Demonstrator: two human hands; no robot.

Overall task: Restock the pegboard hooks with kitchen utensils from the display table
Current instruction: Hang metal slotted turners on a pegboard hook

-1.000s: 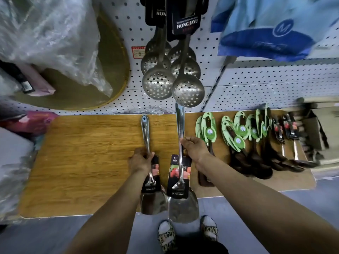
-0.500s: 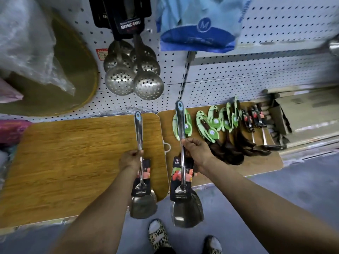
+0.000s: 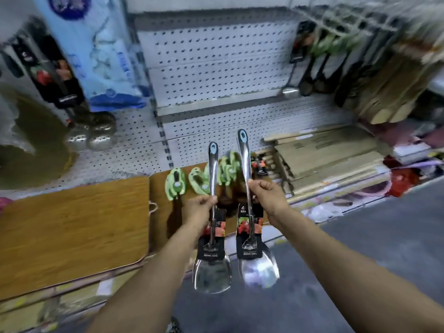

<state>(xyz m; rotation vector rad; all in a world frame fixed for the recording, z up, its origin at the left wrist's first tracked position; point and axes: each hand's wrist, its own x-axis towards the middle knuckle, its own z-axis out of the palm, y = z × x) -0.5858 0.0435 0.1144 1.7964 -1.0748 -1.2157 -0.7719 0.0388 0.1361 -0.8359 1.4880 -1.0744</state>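
Nearest the camera, two bare forearms are reaching forward over the grey floor point(image 3: 360, 272). The left hand point(image 3: 200, 209) is gripping the shaft of a polished steel spatula with a black label card point(image 3: 211, 267), fingers curled and pressed together around the metal. The right hand point(image 3: 266, 195) is gripping a second polished steel spatula with a black label card point(image 3: 258, 266) in the same way, thumb and curled fingers closing on the shaft. Both spatulas are being held clear of the table, side by side and close together but apart, each long axis running nearly upright: the broad blades are pointing down toward the floor and the handle tips, each with a blue-rimmed hanging hole, are pointing up toward the shelving. The right spatula's handle is leaning slightly to the left at its top and reaching higher than the left one's.

Beyond the hands, light green plastic utensils point(image 3: 177, 185) are lying in a row on the brown wood-grain display table point(image 3: 72, 224). Behind that, the white perforated pegboard point(image 3: 216, 68) is standing, with perforated steel skimmers point(image 3: 93, 138) hanging at the left and dark ladles point(image 3: 310, 68) hanging at the upper right; these far items are blurred.
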